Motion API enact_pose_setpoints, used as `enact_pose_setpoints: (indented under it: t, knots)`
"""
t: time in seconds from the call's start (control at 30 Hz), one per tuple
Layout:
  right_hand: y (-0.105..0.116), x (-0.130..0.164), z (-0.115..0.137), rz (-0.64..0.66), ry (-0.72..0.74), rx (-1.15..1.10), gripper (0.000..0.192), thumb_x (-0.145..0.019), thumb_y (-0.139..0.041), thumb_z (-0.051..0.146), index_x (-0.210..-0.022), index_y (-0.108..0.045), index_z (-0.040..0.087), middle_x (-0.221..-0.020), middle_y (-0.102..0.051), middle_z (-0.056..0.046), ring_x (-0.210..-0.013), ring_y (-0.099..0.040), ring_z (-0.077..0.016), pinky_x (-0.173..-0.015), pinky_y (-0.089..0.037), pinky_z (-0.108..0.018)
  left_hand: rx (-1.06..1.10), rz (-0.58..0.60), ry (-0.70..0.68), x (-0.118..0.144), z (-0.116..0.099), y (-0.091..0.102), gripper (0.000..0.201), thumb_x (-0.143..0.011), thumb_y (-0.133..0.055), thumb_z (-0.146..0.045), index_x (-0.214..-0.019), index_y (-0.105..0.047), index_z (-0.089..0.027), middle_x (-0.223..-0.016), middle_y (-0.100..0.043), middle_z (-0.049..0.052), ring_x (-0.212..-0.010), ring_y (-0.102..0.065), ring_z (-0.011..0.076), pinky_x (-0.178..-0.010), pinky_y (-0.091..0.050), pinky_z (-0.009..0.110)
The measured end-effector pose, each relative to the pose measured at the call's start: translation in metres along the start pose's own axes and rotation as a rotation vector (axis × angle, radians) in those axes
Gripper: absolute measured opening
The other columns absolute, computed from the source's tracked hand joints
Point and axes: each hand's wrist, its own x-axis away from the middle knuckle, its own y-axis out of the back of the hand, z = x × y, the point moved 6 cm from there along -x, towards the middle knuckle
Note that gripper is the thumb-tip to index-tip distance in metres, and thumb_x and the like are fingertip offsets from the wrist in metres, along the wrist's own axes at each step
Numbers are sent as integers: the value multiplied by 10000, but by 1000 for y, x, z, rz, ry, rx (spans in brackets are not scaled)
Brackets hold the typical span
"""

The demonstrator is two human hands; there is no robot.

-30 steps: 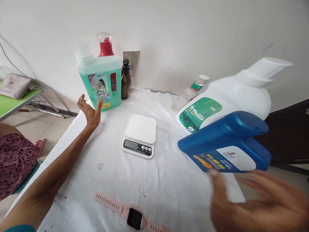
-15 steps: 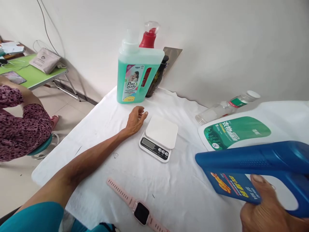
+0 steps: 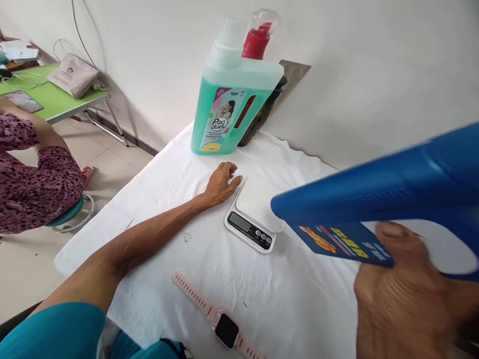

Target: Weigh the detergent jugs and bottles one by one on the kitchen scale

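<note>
A large blue plastic jug (image 3: 377,174) lies tilted in the air at the right, its narrow end above the edge of the white kitchen scale (image 3: 247,227). My right hand (image 3: 407,289) is closed around it, thumb along the label. Part of the scale's white platform is hidden behind the jug. My left hand (image 3: 222,185) rests on the cloth at the scale's left edge, holding nothing, thumb apart from loosely bent fingers. Behind it stands a translucent bottle of green liquid detergent (image 3: 215,119). Nearer me, a pink-strapped watch (image 3: 226,330) lies flat.
Behind the detergent are a red-topped bottle (image 3: 256,44), a dark bottle (image 3: 258,117) and a grey flat plate (image 3: 294,75) against the wall. A white cloth (image 3: 149,269) covers the table. At left, a person (image 3: 48,189) sits by a green folding table (image 3: 33,82).
My right hand has raised the blue jug and brought it left, toward the scale. The jug now covers the clear bottle and the white-and-green bottle. My left hand stays beside the scale.
</note>
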Motion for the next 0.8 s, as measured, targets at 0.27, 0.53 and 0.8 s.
enact_pose_setpoints:
  t: [0.27, 0.53, 0.8]
  knots:
    - [-52, 7, -13, 118, 24, -50, 534, -563, -945, 253, -1051, -751, 158, -952, -714, -21, -957, -682, -266, -988, -548, -555, -12, 3, 23, 0, 0, -1, 153, -895, -599, -226, -1016, -512, -189, -1078, -610, 87, -880, -627, 173, -827, -534, 359]
    - [-58, 13, -28, 99, -12, -21, 547, -561, -958, 245, -1055, -757, 123, -921, -704, -23, -871, -673, -220, -961, -577, -485, -28, 21, 38, 0, -1, -1, 148, -899, -588, -216, -1022, -507, -196, -1076, -616, 82, -869, -632, 174, -819, -529, 365]
    - [-58, 18, -39, 107, -52, -56, 558, -602, -930, 239, -1102, -722, 106, -956, -699, -36, -920, -680, -223, -940, -582, -449, -31, 21, 35, 1, -4, -1, 158, -896, -591, -217, -1024, -502, -192, -1078, -609, 86, -887, -620, 176, -829, -523, 361]
